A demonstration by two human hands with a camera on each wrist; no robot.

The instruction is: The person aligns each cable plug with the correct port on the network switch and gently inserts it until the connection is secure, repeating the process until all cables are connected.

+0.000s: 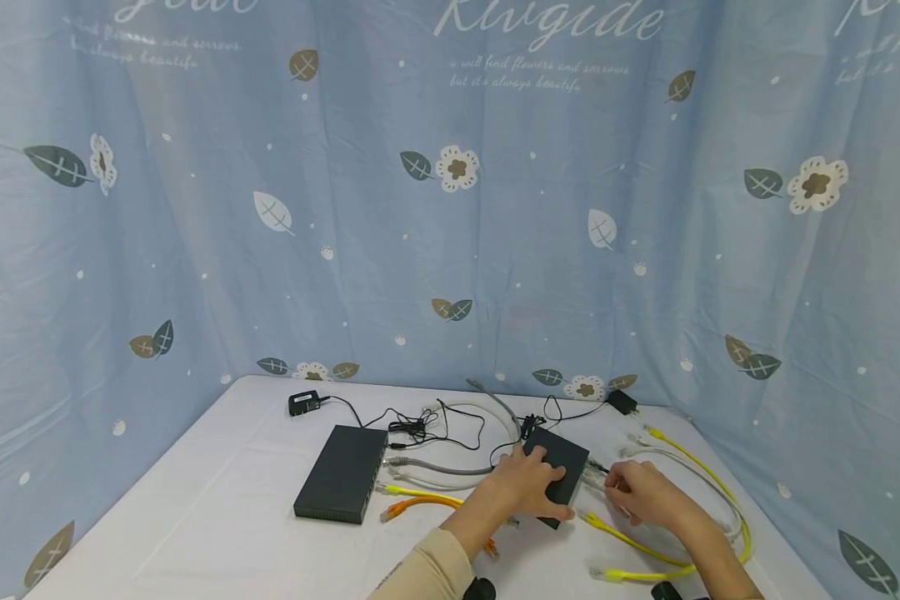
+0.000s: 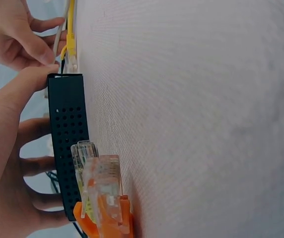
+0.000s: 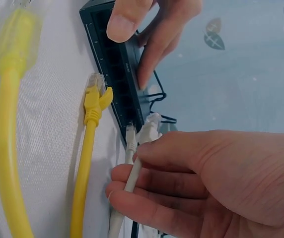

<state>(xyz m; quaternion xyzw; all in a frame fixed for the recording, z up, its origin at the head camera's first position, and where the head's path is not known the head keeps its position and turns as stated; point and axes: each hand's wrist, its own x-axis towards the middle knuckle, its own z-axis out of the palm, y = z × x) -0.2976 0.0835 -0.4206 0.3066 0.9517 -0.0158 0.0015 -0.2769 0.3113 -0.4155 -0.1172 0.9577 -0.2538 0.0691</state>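
Note:
A black network switch (image 1: 567, 458) lies on the right part of the table, its ports facing right. My left hand (image 1: 521, 483) grips it, the thumb at the port side and the fingers across its top. In the right wrist view, my right hand (image 3: 167, 178) pinches a white network cable (image 3: 148, 131) just behind its clear plug. That plug is close to the row of ports; whether it touches is unclear. Beside it, a second white cable (image 3: 130, 136) has its plug at the lowest ports. A yellow cable (image 3: 90, 106) lies with its plug near the switch.
Another black switch (image 1: 342, 473) stands to the left, with grey, white, yellow and orange cables (image 1: 420, 502) between the two. Black power adapters (image 1: 303, 403) and tangled cords lie at the back. Yellow cable (image 1: 746, 533) loops along the right side. A blue curtain (image 1: 450, 250) hangs behind.

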